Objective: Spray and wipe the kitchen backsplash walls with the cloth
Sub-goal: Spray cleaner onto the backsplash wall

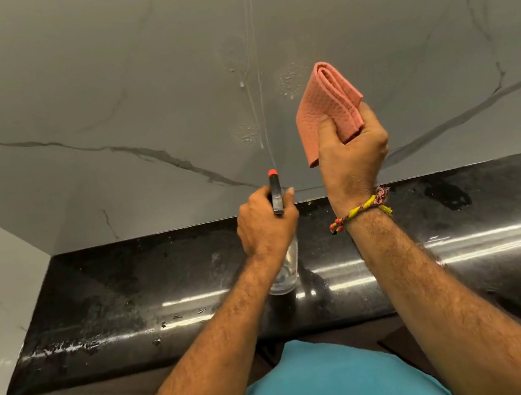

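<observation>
Near the centre of the frame the left hand (pixel 265 222) gripped a clear spray bottle (pixel 285 271), its fingers (pixel 288 192) curled round the black trigger head, whose red nozzle (pixel 272 172) pointed up at the backsplash wall (pixel 93 87). The bottle hung just above the black table (pixel 465 223), which ran across the middle of the frame and showed wet streaks. To the right of centre the right hand (pixel 350 150) held a folded pink cloth (pixel 326 105) upright, thumb and fingers pinching its lower half; a braided wristband (pixel 362 210) sat on that wrist. The cloth stood close before the wall, but whether it touched could not be told.

The grey marble-veined wall filled the upper frame. Droplet patches (pixel 289 82) clung just left of the cloth, another lay lower by the seam, and thin runs (pixel 252 101) trailed down the centre towards the nozzle.

The step in hand looked like the change from spraying to wiping. To do it well, the cloth would best go flat against the wet patches at once, before more liquid ran down to the table. Starting above the highest droplets and drawing down in overlapping strokes would catch the runs rather than smear them. A broad, flat face of the fold would serve better than its edge, and the bottle would best stay low and aside, out of the wiping arm's way.
</observation>
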